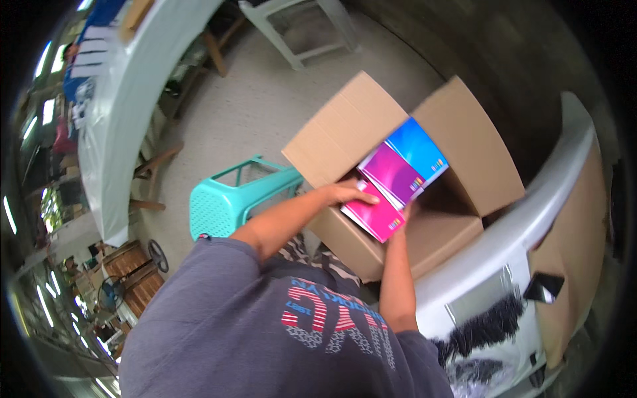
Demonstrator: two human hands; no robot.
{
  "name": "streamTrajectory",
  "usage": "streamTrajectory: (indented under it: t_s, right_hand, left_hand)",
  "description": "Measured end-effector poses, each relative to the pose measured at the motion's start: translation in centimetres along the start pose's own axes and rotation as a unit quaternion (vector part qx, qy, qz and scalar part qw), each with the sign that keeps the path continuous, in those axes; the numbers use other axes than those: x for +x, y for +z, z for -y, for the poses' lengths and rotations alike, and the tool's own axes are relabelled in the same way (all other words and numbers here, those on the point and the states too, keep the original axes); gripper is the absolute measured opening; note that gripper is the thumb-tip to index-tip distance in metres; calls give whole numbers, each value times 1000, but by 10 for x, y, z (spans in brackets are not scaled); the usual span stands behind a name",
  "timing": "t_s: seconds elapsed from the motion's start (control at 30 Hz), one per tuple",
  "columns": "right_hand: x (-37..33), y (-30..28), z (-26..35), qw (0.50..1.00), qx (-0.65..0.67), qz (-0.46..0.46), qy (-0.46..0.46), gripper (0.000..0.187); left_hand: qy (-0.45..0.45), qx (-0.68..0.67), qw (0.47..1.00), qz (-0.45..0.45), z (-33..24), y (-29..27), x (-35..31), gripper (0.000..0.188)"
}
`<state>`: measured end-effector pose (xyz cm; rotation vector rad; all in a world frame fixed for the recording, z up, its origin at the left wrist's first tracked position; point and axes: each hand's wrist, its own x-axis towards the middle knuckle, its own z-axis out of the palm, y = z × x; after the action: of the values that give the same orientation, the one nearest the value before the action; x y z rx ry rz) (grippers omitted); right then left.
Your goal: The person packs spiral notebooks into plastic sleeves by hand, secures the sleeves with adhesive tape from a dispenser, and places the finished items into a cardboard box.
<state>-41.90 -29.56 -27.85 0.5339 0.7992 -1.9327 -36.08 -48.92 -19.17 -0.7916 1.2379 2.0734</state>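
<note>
Both my hands are at the opening of a cardboard box (352, 244), around a bright pink notebook (378, 215) or thin stack of them. My left hand (352, 193) grips its left edge, thumb lying across the cover. At its right edge, my right hand (403, 216) is closed, fingers partly hidden. Just beyond the pink one lies a purple notebook (395, 174), and past that a blue notebook (418, 151); both are in the box mouth, with white page edges showing. How deep the stacks go is hidden.
The box flaps (355, 126) stand open. A turquoise plastic stool (222, 202) is left of the box, and a pale stool (298, 33) stands farther off. On the right, a white-covered table (478, 268) holds black bristly strands (488, 328). A plastic-wrapped table (123, 126) runs along the left.
</note>
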Motion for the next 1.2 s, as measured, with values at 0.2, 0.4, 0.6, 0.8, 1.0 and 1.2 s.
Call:
streamTrajectory:
  t_s: [0.2,0.4,0.6,0.8,1.0,1.2]
  right_hand:
    - [-8,-27,-1,976,165,76,120,91]
    - [-23,-17,19,965,200,60,161,77]
    - [-19,-26,11,984,152,12,95,52]
    - [-91,49,43,988,-2,-148,50,44]
    - [-158,73,46,983,-4,-173,-64,36]
    - [-229,108,13,937,-177,-193,-231,40]
  left_hand:
    - [-68,199,976,-58,15,17,14,134]
    - [-138,347,928,-16,5,35,21,137]
    - [-89,292,951,-52,20,40,23,135]
    - [-58,253,959,-115,-4,79,-25,130]
    - [11,265,960,-91,-16,111,-76,138]
    - [25,131,990,53,-34,113,-130,128]
